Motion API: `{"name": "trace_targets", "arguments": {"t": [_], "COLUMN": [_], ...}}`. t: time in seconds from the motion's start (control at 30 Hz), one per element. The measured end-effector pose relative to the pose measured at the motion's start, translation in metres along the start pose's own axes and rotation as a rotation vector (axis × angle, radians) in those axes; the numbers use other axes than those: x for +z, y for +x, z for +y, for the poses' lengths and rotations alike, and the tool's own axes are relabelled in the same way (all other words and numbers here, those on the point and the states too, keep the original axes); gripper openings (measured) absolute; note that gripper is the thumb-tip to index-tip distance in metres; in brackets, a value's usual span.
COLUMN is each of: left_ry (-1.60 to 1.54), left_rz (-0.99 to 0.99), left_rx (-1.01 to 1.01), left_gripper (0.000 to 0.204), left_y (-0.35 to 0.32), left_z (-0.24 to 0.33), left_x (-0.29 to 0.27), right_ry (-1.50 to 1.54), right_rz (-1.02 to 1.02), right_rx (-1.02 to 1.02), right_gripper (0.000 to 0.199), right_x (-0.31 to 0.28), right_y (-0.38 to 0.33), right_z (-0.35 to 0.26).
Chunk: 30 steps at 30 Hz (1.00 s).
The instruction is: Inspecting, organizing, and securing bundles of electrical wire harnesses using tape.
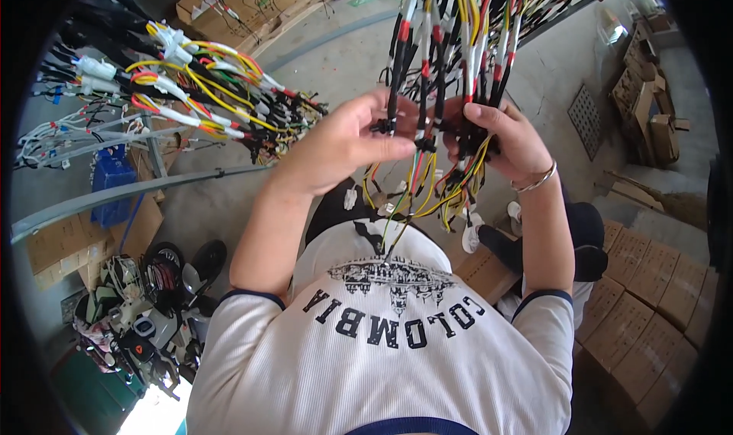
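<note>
A wire harness (425, 68) hangs in front of my chest, its black-sleeved strands banded in red and white. Loose yellow, red and green wire ends (416, 187) fan out below the sleeves. My left hand (347, 141) is closed about the left strands, thumb in front and fingers partly hidden behind them. Small black clips or ties (424, 143) sit on the strands beside its thumb. On the right, my right hand (508, 137) grips the thicker cluster of strands, its thumb lying across the front. A bracelet (537, 177) circles my right wrist.
More wire harnesses (191, 84) hang over a grey rail (145, 194) at the left. A blue bin (114, 183) and a parked motor scooter (145, 320) stand below. Stacked cardboard boxes (637, 313) fill the lower right. Another person's leg (500, 252) shows near my right arm.
</note>
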<state>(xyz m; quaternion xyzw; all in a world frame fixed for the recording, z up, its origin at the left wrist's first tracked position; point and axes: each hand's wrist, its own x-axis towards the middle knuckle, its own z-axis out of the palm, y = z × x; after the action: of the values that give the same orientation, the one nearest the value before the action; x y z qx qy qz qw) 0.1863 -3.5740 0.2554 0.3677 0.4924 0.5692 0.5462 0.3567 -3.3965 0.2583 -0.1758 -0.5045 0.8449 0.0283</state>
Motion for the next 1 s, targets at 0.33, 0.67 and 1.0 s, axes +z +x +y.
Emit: {"name": "trace_targets", "arguments": {"t": [0.33,0.67,1.0], "left_ry": [0.043,-0.051,0.034], "left_rz": [0.064,0.118,0.056], "left_rx": [0.009,-0.056,-0.022], "left_gripper": [0.038,0.044,0.048], "left_y": [0.005,0.009,0.008], "left_z": [-0.009,-0.012,-0.018], "left_x": [0.014,0.009,0.002], "right_ry": [0.075,0.163,0.209], "right_rz": [-0.006,-0.012,0.047], "right_rx": [-0.086,-0.104,-0.089], "right_gripper": [0.022,0.026,0.031], "right_x": [-0.006,-0.013,-0.021], "right_y": [0.002,0.001,0.001], "right_z": [0.005,0.006,0.009]}}
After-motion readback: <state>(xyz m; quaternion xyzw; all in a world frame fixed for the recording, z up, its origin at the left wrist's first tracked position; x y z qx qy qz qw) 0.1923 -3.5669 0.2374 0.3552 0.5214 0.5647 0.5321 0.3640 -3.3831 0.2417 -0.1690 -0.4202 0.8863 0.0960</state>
